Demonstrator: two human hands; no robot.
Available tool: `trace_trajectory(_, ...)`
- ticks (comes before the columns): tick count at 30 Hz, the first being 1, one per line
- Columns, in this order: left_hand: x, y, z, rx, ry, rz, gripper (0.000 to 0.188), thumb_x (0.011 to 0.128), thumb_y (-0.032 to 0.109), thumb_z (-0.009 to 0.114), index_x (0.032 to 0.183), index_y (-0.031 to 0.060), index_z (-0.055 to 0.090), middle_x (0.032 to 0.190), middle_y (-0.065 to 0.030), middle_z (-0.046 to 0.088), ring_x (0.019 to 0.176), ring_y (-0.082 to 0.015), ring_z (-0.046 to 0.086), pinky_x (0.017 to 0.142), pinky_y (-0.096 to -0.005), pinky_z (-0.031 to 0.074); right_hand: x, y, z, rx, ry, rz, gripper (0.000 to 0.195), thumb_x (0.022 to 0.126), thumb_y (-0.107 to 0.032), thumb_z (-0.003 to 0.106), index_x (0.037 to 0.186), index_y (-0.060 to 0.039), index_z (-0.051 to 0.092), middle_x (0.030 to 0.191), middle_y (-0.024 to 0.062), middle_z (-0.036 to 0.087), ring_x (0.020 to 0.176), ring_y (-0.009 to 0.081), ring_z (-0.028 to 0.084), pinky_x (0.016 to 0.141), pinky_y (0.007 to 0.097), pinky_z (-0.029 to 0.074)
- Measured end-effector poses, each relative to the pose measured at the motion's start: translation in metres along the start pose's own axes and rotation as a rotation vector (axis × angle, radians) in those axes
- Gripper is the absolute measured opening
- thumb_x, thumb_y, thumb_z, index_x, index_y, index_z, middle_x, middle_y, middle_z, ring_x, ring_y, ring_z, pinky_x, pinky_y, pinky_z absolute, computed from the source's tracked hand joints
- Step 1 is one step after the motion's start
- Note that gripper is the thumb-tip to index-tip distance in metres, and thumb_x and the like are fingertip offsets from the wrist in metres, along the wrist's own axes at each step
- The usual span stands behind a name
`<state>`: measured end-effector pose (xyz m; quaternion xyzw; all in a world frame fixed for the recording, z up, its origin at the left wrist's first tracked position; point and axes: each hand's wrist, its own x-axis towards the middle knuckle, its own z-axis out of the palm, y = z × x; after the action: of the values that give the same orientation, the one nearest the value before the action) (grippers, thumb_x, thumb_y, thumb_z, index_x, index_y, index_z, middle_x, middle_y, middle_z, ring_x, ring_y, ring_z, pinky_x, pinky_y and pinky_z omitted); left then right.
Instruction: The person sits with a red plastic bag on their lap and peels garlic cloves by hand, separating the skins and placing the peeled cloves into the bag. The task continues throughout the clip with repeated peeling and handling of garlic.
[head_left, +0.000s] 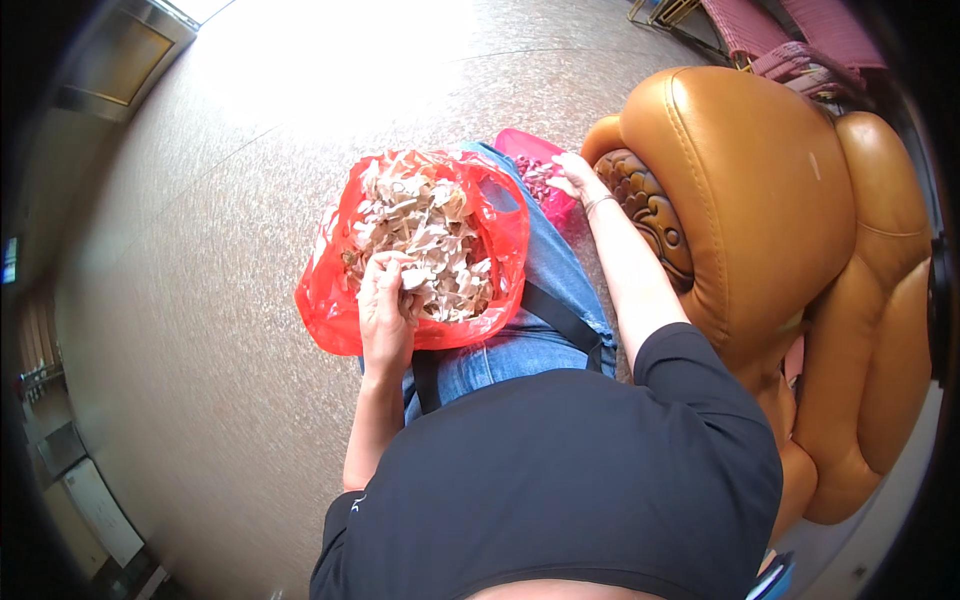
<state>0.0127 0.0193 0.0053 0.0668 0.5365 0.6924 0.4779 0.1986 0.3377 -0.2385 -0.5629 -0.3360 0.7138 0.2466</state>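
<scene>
An open red plastic bag (330, 319) rests on my lap, filled with pale, dry, papery husks (427, 217), perhaps peanut shells or garlic skins. My left hand (386, 296) is over the bag's near left part, its fingers closed on a whitish husk-like piece (415, 279). Beyond my right thigh sits a bright pink plastic bag or container (525, 142) with small reddish-purple pieces (534, 176) in it. At its right rim is my right hand (574, 178), fingers spread above the pieces; whether it holds anything is unclear.
A tan leather sofa (757, 187) with a carved wooden arm front (652, 217) stands close on the right. Speckled floor (225, 300) extends to the left. Pink cushioned seating (810, 37) is at the top right, a framed door or cabinet (124, 60) at the top left.
</scene>
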Motion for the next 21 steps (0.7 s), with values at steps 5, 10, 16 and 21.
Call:
trace_trajectory(5, 0.006, -0.010, -0.004, -0.019, -0.068, 0.074, 0.010, 0.100, 0.018, 0.045, 0.102, 0.0094, 0.050, 0.078, 0.0031, 0.053, 0.063, -0.0013, 0.045, 0.056, -0.0164, 0.036, -0.018, -0.017, 0.009, -0.098, -0.087, -0.138, 0.032, 0.091, -0.009, 0.055, 0.118, 0.0067, 0.048, 0.111, 0.0195, 0.055, 0.096, 0.0300, 0.061, 0.080, 0.0377, 0.056)
trace_trajectory(10, 0.013, -0.017, -0.010, -0.097, -0.059, 0.160, 0.008, 0.098, 0.014, 0.049, 0.104, 0.0102, 0.051, 0.077, 0.0043, 0.052, 0.060, -0.0014, 0.044, 0.054, -0.0175, 0.036, -0.158, -0.084, 0.080, -0.187, -0.464, -0.457, 0.014, 0.095, -0.014, 0.053, 0.097, -0.0014, 0.059, 0.074, 0.0032, 0.060, 0.060, 0.0071, 0.058, 0.054, 0.0199, 0.050)
trace_trajectory(16, 0.012, -0.017, -0.001, -0.076, -0.092, 0.268, 0.015, 0.097, 0.011, 0.052, 0.111, 0.0099, 0.048, 0.081, 0.0049, 0.052, 0.062, 0.0011, 0.041, 0.054, -0.0136, 0.033, -0.267, -0.074, 0.145, -0.360, -0.939, -0.209, 0.026, 0.100, -0.027, 0.046, 0.093, -0.0040, 0.056, 0.070, -0.0007, 0.059, 0.051, 0.0020, 0.051, 0.042, 0.0141, 0.039)
trace_trajectory(21, 0.013, -0.020, -0.011, 0.163, -0.100, 0.341, 0.019, 0.096, 0.011, 0.054, 0.114, 0.0063, 0.050, 0.091, -0.0002, 0.057, 0.078, -0.0033, 0.051, 0.065, -0.0186, 0.043, -0.273, -0.050, 0.155, -0.289, -0.833, -0.334, 0.011, 0.096, -0.014, 0.052, 0.096, -0.0027, 0.054, 0.070, -0.0021, 0.058, 0.054, 0.0020, 0.051, 0.047, 0.0158, 0.041)
